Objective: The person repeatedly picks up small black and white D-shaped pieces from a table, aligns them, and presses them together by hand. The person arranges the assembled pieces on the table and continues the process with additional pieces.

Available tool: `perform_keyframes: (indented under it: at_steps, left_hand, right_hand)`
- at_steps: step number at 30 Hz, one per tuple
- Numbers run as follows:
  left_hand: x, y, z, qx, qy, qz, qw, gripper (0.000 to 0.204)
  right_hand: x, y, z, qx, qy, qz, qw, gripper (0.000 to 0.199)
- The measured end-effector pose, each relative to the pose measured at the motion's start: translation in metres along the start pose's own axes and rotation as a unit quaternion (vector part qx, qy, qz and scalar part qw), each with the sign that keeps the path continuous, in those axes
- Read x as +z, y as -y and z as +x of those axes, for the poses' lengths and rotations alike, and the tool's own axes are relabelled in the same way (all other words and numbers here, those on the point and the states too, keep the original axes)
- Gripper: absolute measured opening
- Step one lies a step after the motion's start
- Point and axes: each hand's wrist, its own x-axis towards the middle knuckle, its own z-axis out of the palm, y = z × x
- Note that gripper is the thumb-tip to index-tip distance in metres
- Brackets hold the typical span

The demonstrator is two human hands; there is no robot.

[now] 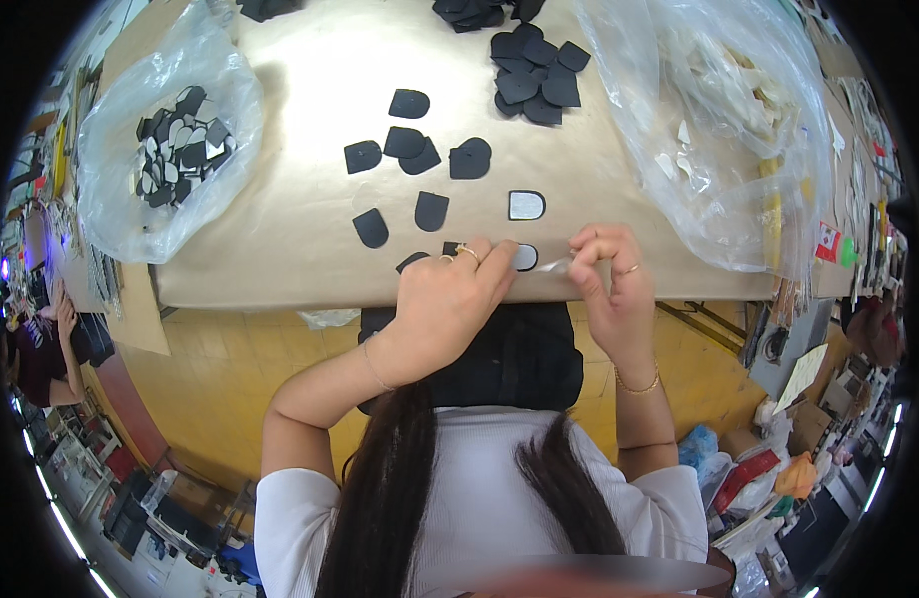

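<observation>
My left hand (449,299) presses small black tongue-shaped foam piece with pale face (525,257) flat on tan paper-covered worktop (300,149), near edge. My right hand (609,274) pinches thin clear backing strip (557,265), fingers closed. Piece looks light, soft, bendy; liner flimsy. Best grip: edges, fingertips only.

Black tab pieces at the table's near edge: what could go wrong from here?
1. The left hand presses a black tab piece right at the near table edge; a slip could drop it to the floor.
2. The right hand pinches a thin clear strip; it might tear or stick crooked.
3. Loose black pieces lie close by; a forearm sweep could scatter them.
</observation>
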Motion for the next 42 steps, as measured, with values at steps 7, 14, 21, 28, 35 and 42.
perform_keyframes:
  at_steps: [7, 14, 21, 28, 35, 42]
  left_hand:
    - [-0.018, 0.002, -0.049, -0.021, -0.004, -0.02, 1.0, 0.023]
    - [-0.024, 0.018, -0.071, -0.083, -0.035, -0.012, 0.996, 0.018]
    - [-0.034, 0.036, -0.074, -0.172, -0.08, -0.046, 0.981, 0.017]
    - [-0.026, 0.03, -0.088, -0.162, -0.08, -0.039, 0.983, 0.019]
    - [-0.022, 0.032, -0.092, -0.142, -0.093, -0.03, 0.985, 0.026]
    - [-0.023, 0.031, -0.092, -0.144, -0.071, -0.022, 0.987, 0.035]
  right_hand:
    - [0.04, 0.016, 0.013, 0.184, 0.011, 0.13, 0.974, 0.015]
    - [0.057, 0.029, 0.02, 0.071, 0.037, -0.034, 0.996, 0.019]
    - [0.076, 0.04, 0.023, 0.014, 0.09, -0.072, 0.993, 0.027]
    - [0.087, 0.043, 0.046, -0.064, 0.214, -0.177, 0.958, 0.028]
    - [0.088, 0.05, 0.059, -0.092, 0.252, -0.221, 0.938, 0.027]
    - [0.09, 0.05, 0.061, -0.085, 0.274, -0.245, 0.926, 0.023]
